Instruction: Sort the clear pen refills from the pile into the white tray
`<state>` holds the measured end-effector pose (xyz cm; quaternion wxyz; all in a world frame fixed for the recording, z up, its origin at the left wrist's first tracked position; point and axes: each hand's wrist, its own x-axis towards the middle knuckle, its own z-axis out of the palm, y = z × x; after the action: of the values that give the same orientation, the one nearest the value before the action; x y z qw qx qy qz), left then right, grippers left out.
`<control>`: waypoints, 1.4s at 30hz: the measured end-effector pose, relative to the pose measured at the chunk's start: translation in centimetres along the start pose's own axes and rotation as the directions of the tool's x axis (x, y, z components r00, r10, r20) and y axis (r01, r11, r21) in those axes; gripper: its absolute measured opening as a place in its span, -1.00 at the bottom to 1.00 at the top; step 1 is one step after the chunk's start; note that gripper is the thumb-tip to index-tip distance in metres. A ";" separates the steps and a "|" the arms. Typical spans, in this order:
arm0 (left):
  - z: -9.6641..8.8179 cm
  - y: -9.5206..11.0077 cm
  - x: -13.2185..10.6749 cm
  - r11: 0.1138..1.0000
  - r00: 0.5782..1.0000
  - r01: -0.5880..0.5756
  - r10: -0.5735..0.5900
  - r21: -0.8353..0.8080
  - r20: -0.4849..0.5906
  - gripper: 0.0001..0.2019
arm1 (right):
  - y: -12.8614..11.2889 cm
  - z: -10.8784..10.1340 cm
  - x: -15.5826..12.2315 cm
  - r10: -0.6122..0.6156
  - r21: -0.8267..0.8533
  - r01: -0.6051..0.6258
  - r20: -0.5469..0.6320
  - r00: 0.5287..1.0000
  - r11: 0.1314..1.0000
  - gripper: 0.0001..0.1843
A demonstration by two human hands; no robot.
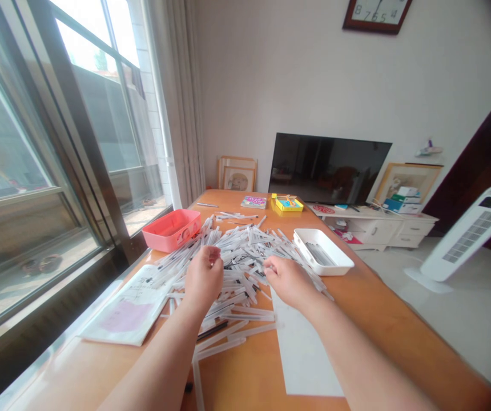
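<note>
A wide heap of thin translucent plastic tubes (pixel 237 297), like pen barrels, some with black ends, covers the middle of the table. Over its left side is my left hand (pixel 205 273), its fingers curled in; whatever is in them is hidden. My right hand (pixel 287 278) hovers at the heap's right side with thumb and fingers pinched together, and I cannot make out what they grip. A white tray (pixel 343 265) beyond my right hand has dark thin sticks in it. The coral-pink basket (pixel 164 242) stands behind the heap on the left.
A sheet of white paper (pixel 303 359) lies under my right forearm. An open booklet (pixel 128 314) is at the left. At the far end are a pen (pixel 206 205), a purple book (pixel 253 201) and a yellow box (pixel 288 208). The wooden table (pixel 399 337) ends near a white fan (pixel 470 240).
</note>
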<state>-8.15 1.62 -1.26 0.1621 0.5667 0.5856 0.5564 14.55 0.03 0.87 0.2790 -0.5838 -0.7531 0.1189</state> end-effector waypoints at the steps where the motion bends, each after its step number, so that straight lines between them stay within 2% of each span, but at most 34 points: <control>1: 0.0 0.2 -0.2 0.996 0.999 -0.040 0.037 0.077 0.036 -0.82 | 0.1 -0.4 -0.3 0.013 0.089 -0.012 -0.003 1.000 0.996 -0.70; 3: 0.0 0.7 -0.7 0.960 0.984 -0.138 0.106 0.245 0.139 -0.82 | 0.1 -1.2 -0.9 0.040 0.249 -0.037 -0.006 0.999 0.968 -0.63; 6: 0.1 1.4 -1.4 0.846 0.937 -0.298 0.169 0.443 0.307 -0.76 | -0.3 -2.5 -1.7 0.138 0.420 -0.109 -0.039 0.990 0.901 -0.70; 8: 0.2 1.6 -1.8 0.781 0.909 -0.364 0.179 0.507 0.377 -0.72 | -0.7 -3.2 -2.2 0.194 0.536 -0.124 -0.076 0.978 0.835 -0.72; 11: 0.3 1.5 -2.2 0.724 0.885 -0.416 0.182 0.551 0.429 -0.69 | -1.1 -3.5 -3.0 0.197 0.693 -0.079 -0.092 0.976 0.717 -0.64; 14: 0.3 1.4 -2.3 0.697 0.882 -0.430 0.187 0.575 0.433 -0.69 | -0.7 -2.7 -3.5 0.194 0.762 -0.039 -0.114 0.974 0.646 -0.62; 17: 0.4 1.3 -2.2 0.693 0.887 -0.421 0.179 0.585 0.426 -0.72 | 0.4 -1.6 -3.5 0.226 0.779 -0.007 -0.174 0.959 0.626 -0.62; 22: 0.5 1.4 -2.1 0.719 0.889 -0.419 0.199 0.555 0.413 -0.79 | 2.0 -1.6 -3.4 0.298 0.758 0.017 -0.276 0.914 0.652 -0.61; 26: 0.5 2.2 -2.0 0.747 0.890 -0.432 0.263 0.506 0.371 -0.78 | 1.9 -2.5 -3.7 0.324 0.741 0.050 -0.352 0.878 0.670 -0.64; 28: 0.4 3.0 -2.0 0.785 0.890 -0.436 0.304 0.440 0.340 -0.78 | 1.6 -2.9 -3.8 0.359 0.784 0.064 -0.352 0.864 0.617 -0.63; 30: 0.3 4.0 -2.2 0.846 0.883 -0.436 0.338 0.308 0.325 -0.80 | 1.4 -3.2 -3.8 0.397 0.846 0.105 -0.350 0.849 0.523 -0.64; 32: 0.3 4.9 -2.5 0.920 0.892 -0.379 0.333 0.104 0.307 -0.82 | 1.5 -3.5 -3.6 0.431 0.903 0.147 -0.329 0.840 0.403 -0.65; 34: 0.4 5.5 -3.0 0.972 0.923 -0.196 0.228 -0.130 0.311 -0.80 | 1.7 -3.9 -3.5 0.457 0.942 0.155 -0.283 0.843 0.298 -0.64; 35: 0.5 5.6 -3.2 0.971 0.921 -0.068 0.150 -0.231 0.359 -0.77 | 1.8 -4.1 -3.4 0.465 0.954 0.152 -0.261 0.846 0.259 -0.63; 36: 0.6 5.7 -3.4 0.951 0.900 0.052 0.087 -0.304 0.427 -0.73 | 1.9 -4.2 -3.4 0.472 0.960 0.150 -0.247 0.846 0.235 -0.63; 38: 0.7 5.7 -3.7 0.905 0.837 0.218 0.019 -0.365 0.547 -0.70 | 2.1 -4.3 -3.4 0.487 0.963 0.155 -0.247 0.838 0.221 -0.62; 42: 0.6 5.6 -3.8 0.866 0.743 0.355 -0.034 -0.351 0.668 -0.70 | 2.2 -4.3 -3.4 0.499 0.953 0.175 -0.279 0.820 0.246 -0.59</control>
<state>-3.79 -2.77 1.60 0.5397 0.6009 0.4042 0.4293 19.28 -3.17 2.35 0.7558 -0.3780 -0.3424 0.4107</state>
